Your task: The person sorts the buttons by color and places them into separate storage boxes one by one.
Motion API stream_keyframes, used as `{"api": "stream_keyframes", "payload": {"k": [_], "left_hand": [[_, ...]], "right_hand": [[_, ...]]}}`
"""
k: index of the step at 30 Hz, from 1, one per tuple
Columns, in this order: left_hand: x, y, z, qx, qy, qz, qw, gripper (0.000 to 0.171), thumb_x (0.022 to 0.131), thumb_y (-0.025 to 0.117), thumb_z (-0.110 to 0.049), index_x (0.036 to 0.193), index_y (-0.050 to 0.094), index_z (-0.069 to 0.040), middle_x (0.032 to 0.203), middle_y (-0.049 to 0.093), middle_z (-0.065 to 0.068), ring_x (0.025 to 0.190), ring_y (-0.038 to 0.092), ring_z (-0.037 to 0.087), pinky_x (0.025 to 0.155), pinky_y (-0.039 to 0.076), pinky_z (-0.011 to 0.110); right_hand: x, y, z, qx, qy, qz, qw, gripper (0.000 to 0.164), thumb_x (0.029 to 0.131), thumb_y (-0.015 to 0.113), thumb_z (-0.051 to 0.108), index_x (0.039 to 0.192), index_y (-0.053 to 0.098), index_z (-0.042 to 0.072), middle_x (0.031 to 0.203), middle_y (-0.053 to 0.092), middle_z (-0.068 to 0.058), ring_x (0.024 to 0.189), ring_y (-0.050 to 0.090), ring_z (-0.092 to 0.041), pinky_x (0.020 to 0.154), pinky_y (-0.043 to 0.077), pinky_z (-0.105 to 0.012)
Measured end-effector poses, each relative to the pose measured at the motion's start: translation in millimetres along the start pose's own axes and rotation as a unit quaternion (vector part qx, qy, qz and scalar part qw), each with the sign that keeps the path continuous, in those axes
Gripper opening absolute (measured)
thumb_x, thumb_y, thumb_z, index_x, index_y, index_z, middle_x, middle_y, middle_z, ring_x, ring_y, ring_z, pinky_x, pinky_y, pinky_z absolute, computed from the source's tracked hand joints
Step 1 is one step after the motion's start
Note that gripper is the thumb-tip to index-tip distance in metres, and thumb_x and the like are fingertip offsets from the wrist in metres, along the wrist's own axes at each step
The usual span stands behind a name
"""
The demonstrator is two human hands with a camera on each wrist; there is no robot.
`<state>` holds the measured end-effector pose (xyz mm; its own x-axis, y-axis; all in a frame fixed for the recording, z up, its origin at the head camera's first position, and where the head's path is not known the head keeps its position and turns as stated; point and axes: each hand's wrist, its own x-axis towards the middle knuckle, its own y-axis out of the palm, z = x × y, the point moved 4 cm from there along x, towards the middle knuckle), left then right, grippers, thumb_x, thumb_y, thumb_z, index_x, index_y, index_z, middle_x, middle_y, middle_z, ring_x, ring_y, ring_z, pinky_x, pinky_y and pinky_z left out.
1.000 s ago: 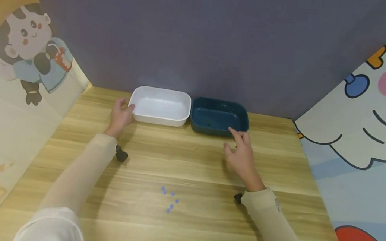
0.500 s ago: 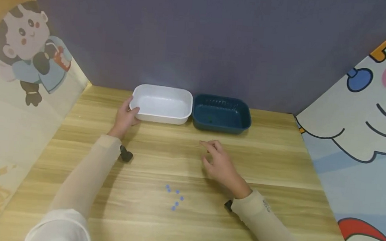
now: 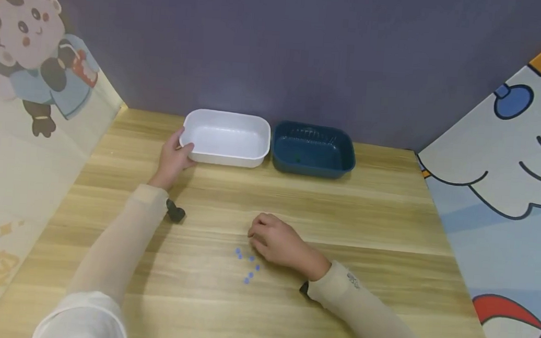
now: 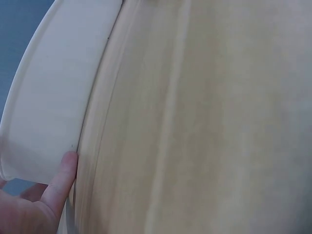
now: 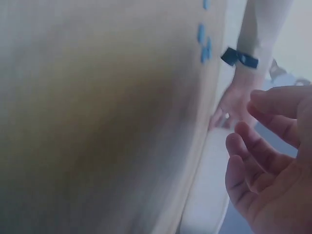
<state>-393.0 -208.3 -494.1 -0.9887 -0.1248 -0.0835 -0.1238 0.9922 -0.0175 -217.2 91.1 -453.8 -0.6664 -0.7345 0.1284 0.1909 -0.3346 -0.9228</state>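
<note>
My left hand (image 3: 173, 159) holds the left end of a white rectangular plastic container (image 3: 226, 134). In the left wrist view, the thumb (image 4: 63, 178) lies against its long wall and other fingers are partly hidden behind its end. My right hand (image 3: 277, 243) hovers over the table just above and right of several tiny blue pieces (image 3: 251, 275); they are too small to name. Its fingers (image 5: 236, 180) are loosely bent, with nothing visible between them. A dark teal rectangular container (image 3: 313, 171) stands to the right of the white one, with a tiny green speck inside.
Both containers stand side by side at the back of the wood-grain table (image 3: 186, 299), close to a dark grey-blue panel (image 3: 279, 49). Walls with cartoon pictures flank the table on the left and right.
My right hand has moved from the front rim of the teal container leftward and nearer, to beside the blue pieces, its fingers bending more. The left hand stays at the white container.
</note>
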Motion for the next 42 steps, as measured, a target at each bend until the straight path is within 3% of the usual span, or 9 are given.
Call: {"api": "stream_keyframes", "payload": {"k": [8,18,28,33,42], "left_hand": [[-11.4,-3.5,-1.8,0.005,0.018,0.003,0.9998,0.066,0.102,0.054,-0.01,0.161,0.026,-0.018,0.163,0.028,0.013,0.134,0.048,0.042,0.083,0.06,0.035],[-22.3,-5.6,1.0,-0.008,0.017,0.013,0.9997,0.067,0.102,0.055,-0.011,0.162,0.025,-0.02,0.164,0.026,0.015,0.134,0.048,0.042,0.085,0.059,0.034],[-34.5,-9.1,-4.3,-0.01,0.003,0.013,0.9999,0.068,0.102,0.053,-0.008,0.162,0.023,-0.018,0.163,0.025,0.019,0.138,0.043,0.044,0.092,0.056,0.043],[-40.0,-10.4,-3.0,-0.008,0.011,0.006,0.9999,0.067,0.102,0.054,-0.01,0.161,0.025,-0.021,0.163,0.026,0.016,0.138,0.043,0.042,0.09,0.057,0.04],[-50.3,-12.7,-2.2,-0.026,0.012,0.001,0.9996,0.068,0.1,0.053,-0.006,0.161,0.026,-0.017,0.162,0.028,0.018,0.13,0.05,0.046,0.084,0.059,0.034]], "right_hand": [[6.4,13.2,14.6,-0.016,-0.04,0.044,0.998,0.007,0.096,0.072,0.017,0.102,0.075,0.015,0.105,0.062,0.002,0.096,0.058,-0.012,0.081,0.052,-0.02],[7.7,20.7,19.3,-0.047,-0.068,0.093,0.992,0.015,0.098,0.069,0.018,0.11,0.078,0.018,0.107,0.063,0.0,0.098,0.058,-0.015,0.085,0.051,-0.024],[9.6,24.2,25.0,-0.104,-0.1,0.092,0.985,0.012,0.096,0.071,0.02,0.105,0.079,0.021,0.106,0.063,0.001,0.093,0.057,-0.015,0.081,0.05,-0.025],[10.9,26.3,25.8,-0.119,-0.101,0.091,0.984,0.01,0.096,0.071,0.023,0.104,0.078,0.023,0.107,0.063,0.002,0.094,0.057,-0.015,0.08,0.05,-0.025],[12.2,27.0,28.9,-0.135,-0.11,0.084,0.981,0.008,0.096,0.072,0.024,0.101,0.078,0.024,0.107,0.065,0.002,0.094,0.059,-0.014,0.079,0.051,-0.026]]}}
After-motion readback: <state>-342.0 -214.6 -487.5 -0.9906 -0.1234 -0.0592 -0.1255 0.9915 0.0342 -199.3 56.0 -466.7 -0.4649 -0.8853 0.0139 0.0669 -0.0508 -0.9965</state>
